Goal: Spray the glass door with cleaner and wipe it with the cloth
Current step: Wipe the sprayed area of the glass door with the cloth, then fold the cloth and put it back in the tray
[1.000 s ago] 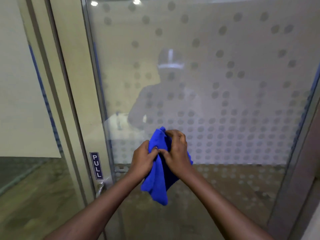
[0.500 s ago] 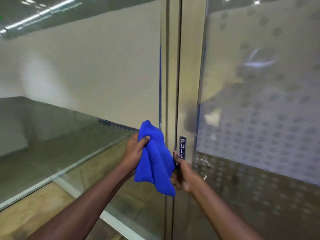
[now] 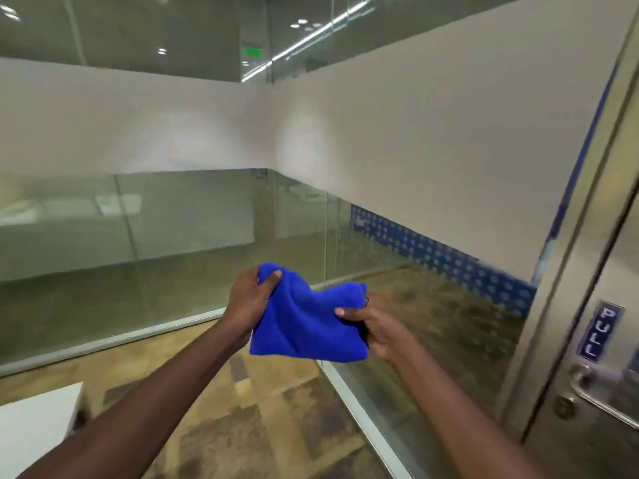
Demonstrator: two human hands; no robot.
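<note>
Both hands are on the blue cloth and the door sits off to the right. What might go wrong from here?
1. The blue cloth is pinched only at its edges by the left hand and right hand; it may slip while being refolded.
2. The glass door sits at the frame's right edge, so wiping could start unaimed.
3. No spray bottle is visible, so the wipe might go on dry.

This looks like an office or commercial building: long glass partition walls (image 3: 193, 243) with a frosted white band run round a corner, with strip ceiling lights and a green exit sign (image 3: 253, 51) reflected above. At the right stands a metal-framed door (image 3: 570, 271) with a PULL label (image 3: 601, 331) and a lever handle (image 3: 594, 392), over patterned brown flooring (image 3: 249, 409)
</note>
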